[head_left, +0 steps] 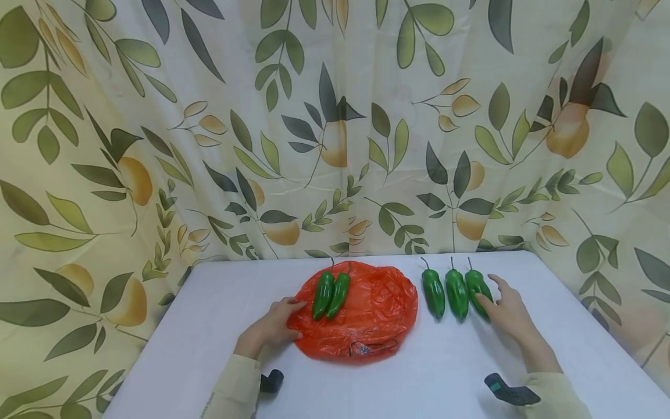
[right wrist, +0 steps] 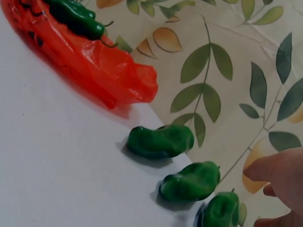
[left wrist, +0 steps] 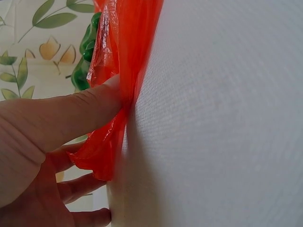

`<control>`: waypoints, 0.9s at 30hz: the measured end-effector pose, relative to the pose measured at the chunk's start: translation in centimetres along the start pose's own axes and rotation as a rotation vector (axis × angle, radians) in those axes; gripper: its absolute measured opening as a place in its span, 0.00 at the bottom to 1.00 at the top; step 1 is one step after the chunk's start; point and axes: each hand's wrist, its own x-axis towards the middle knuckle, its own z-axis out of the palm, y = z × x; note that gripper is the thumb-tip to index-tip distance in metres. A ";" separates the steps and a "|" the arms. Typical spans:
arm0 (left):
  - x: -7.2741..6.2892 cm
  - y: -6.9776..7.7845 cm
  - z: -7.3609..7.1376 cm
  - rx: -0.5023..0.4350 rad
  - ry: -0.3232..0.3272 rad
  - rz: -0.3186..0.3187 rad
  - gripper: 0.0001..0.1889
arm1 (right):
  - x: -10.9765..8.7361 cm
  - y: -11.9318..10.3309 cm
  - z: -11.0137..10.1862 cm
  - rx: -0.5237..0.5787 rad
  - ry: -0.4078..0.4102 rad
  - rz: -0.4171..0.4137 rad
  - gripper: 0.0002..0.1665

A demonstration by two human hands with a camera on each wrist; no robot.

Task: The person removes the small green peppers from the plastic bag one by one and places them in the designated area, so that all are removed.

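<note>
The left hand (head_left: 272, 326) holds the left edge of a red plastic bag (head_left: 374, 334), which lies flat on the white bench (head_left: 419, 387), about the middle from left to right. In the left wrist view, the thumb presses on one side of the film and other fingers are behind it.

On the left far part of the bag there are two green peppers, the left one (head_left: 323, 295) and the right one (head_left: 339, 295), side by side, with their stems to the far side. To the right of the bag, three more green peppers lie in a row on the bench: the nearest to the bag (head_left: 433, 293), the middle one (head_left: 457, 294) and the rightmost one (head_left: 476, 285).

The right hand (head_left: 509, 314) is at this last pepper, on its right side, with thumb and fingers wide apart; I cannot tell if it touches. Behind the bench hangs a cloth (head_left: 345, 198) with leaves and orange fruits.
</note>
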 end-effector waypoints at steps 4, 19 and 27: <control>0.1 -0.1 0.1 -0.005 -0.001 -0.008 0.37 | -0.4 -1.1 -0.1 -0.012 0.019 -0.028 0.42; 0.3 -0.1 0.2 -0.007 0.002 -0.018 0.38 | -1.6 -4.4 0.8 0.009 0.047 -0.142 0.40; 0.2 0.0 0.1 0.007 0.008 -0.006 0.37 | -1.9 -5.4 1.8 -0.005 0.042 -0.166 0.39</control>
